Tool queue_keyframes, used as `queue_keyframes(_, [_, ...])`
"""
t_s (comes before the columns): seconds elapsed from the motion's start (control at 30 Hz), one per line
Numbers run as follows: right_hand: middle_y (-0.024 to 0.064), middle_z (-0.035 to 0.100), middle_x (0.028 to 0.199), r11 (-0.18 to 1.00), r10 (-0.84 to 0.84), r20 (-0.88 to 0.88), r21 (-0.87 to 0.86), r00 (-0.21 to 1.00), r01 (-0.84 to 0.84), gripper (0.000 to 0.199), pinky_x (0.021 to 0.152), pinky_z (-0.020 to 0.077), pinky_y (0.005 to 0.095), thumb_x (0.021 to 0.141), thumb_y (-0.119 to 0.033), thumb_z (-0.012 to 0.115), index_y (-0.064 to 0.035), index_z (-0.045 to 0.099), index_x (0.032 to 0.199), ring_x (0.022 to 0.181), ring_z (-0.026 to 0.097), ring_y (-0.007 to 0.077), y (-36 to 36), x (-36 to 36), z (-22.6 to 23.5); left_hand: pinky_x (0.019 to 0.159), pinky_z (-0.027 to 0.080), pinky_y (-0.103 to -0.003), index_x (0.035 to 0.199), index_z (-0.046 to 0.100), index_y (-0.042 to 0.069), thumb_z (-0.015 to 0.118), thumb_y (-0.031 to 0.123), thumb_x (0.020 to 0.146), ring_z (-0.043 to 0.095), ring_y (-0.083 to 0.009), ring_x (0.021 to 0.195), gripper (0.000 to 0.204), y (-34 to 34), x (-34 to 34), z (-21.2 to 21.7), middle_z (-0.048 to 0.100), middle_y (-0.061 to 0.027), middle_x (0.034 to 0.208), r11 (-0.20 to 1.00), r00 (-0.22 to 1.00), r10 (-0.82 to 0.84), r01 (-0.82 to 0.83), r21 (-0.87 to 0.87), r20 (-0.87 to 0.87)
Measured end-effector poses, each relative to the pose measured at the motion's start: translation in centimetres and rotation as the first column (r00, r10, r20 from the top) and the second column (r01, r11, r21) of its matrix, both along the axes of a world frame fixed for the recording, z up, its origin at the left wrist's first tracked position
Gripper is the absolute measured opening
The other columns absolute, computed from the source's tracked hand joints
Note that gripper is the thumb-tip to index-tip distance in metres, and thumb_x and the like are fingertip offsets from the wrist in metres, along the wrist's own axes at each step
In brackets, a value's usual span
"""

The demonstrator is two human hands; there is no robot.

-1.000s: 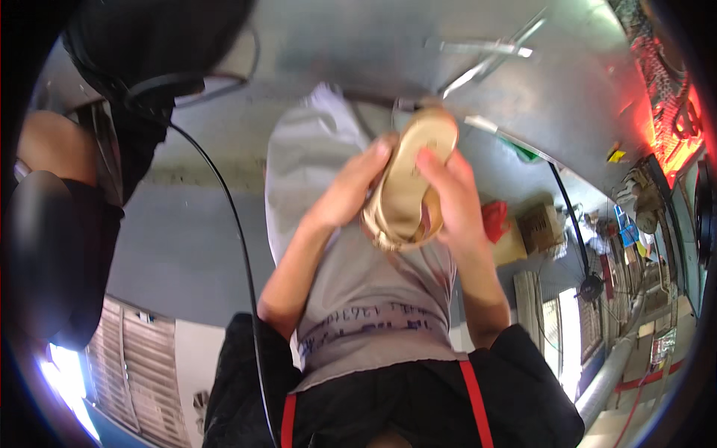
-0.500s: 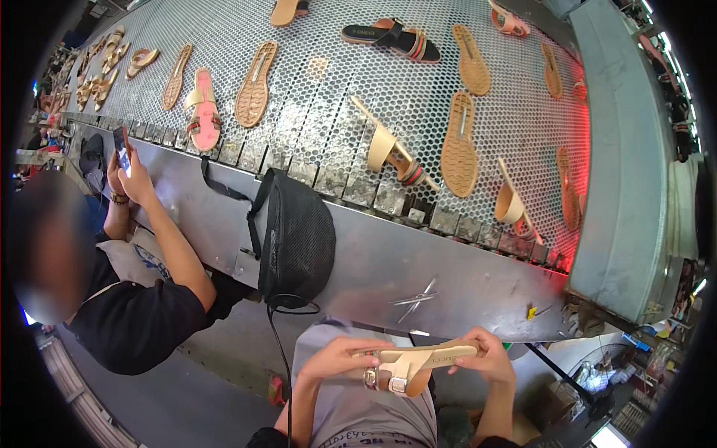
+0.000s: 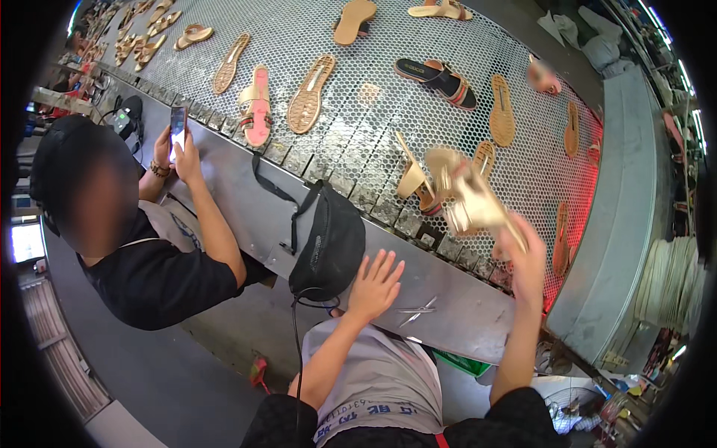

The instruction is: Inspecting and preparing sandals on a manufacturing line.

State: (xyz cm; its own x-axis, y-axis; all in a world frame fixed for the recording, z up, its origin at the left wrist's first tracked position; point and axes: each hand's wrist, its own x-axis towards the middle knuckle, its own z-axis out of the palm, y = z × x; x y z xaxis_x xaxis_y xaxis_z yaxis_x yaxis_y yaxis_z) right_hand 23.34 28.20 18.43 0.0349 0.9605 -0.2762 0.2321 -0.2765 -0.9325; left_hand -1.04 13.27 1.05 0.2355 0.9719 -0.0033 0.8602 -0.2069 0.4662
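Observation:
My right hand (image 3: 525, 260) is closed around one end of a shiny gold-beige sandal (image 3: 479, 203). The sandal is tilted and slightly blurred above the near edge of the perforated metal conveyor (image 3: 351, 97). Behind it, a sole-up sandal (image 3: 485, 154) is partly hidden, and a beige strapped sandal (image 3: 411, 179) lies on its side close by. My left hand (image 3: 376, 285) is open, fingers spread over the metal ledge (image 3: 478, 299), beside a black mesh bag (image 3: 328, 243). Just right of that hand lie thin crossed metal tools, perhaps scissors or tweezers (image 3: 417, 310).
Several sandals are scattered over the conveyor, including a black one (image 3: 437, 78) and a pink one (image 3: 258, 108). At left, another person (image 3: 164, 280) holds a phone (image 3: 178, 131). A grey metal housing (image 3: 620, 194) borders the right side. A black cord (image 3: 297, 343) hangs beside my left forearm.
The sandal has gone from both hands near my lap to my right hand alone, up over the conveyor. My left hand has let go and moved to the ledge. The view has shifted.

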Motion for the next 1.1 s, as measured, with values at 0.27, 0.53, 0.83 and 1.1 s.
queue_keyframes(0.27, [0.0105, 0.062, 0.128, 0.413, 0.083, 0.803, 0.511, 0.59, -0.754, 0.048, 0.1, 0.047, 0.0414, 0.083, 0.004, 0.059, -0.0088, 0.058, 0.129, 0.123, 0.054, 0.0314, 21.9, -12.1, -13.2, 0.116, 0.026, -0.051, 0.142, 0.05, 0.022, 0.058, 0.026, 0.089, 0.033, -0.0238, 0.143, 0.053, 0.0, 1.6, -0.8, 0.041, -0.0043, 0.152, 1.0, 1.0, 0.026, -0.026, 0.008, -0.001])
queue_keyframes(0.53, [0.0069, 0.057, 0.13, 0.524, 0.31, 0.944, -0.07, 0.113, -0.849, 0.045, 0.097, 0.0459, 0.0511, 0.083, -0.005, 0.059, -0.0085, 0.055, 0.128, 0.125, 0.052, 0.0278, 22.2, -16.1, -15.8, 0.116, 0.025, -0.051, 0.14, 0.052, 0.024, 0.06, 0.024, 0.086, 0.034, -0.0246, 0.142, 0.055, -0.1, 1.8, -0.8, 0.042, -0.0034, 0.15, 0.999, 0.999, 0.04, -0.04, -0.017, -0.009])
queue_keyframes(0.83, [0.0117, 0.065, 0.101, 0.586, 0.444, 0.842, -0.013, 0.307, -0.811, 0.018, 0.088, 0.0499, 0.0451, 0.083, -0.009, 0.056, -0.0074, 0.069, 0.095, 0.101, 0.06, 0.0348, 24.6, -17.6, -15.1, 0.116, 0.026, -0.051, 0.14, 0.052, 0.023, 0.06, 0.024, 0.084, 0.034, -0.0244, 0.143, 0.056, -0.6, 2.6, -0.8, 0.042, -0.0037, 0.151, 0.997, 0.996, 0.074, -0.073, -0.013, 0.042])
queue_keyframes(1.1, [0.0114, 0.073, 0.1, 0.749, 0.501, 0.55, 0.111, 0.668, -0.653, 0.035, 0.087, 0.0524, 0.0377, 0.08, -0.005, 0.048, -0.0095, 0.075, 0.102, 0.092, 0.068, 0.0293, 26.5, -14.9, -14.0, 0.116, 0.026, -0.051, 0.139, 0.052, 0.02, 0.061, 0.025, 0.082, 0.034, -0.0252, 0.143, 0.058, -1.0, 3.3, -0.9, 0.041, -0.0053, 0.151, 0.997, 0.995, 0.07, -0.071, 0.008, 0.07])
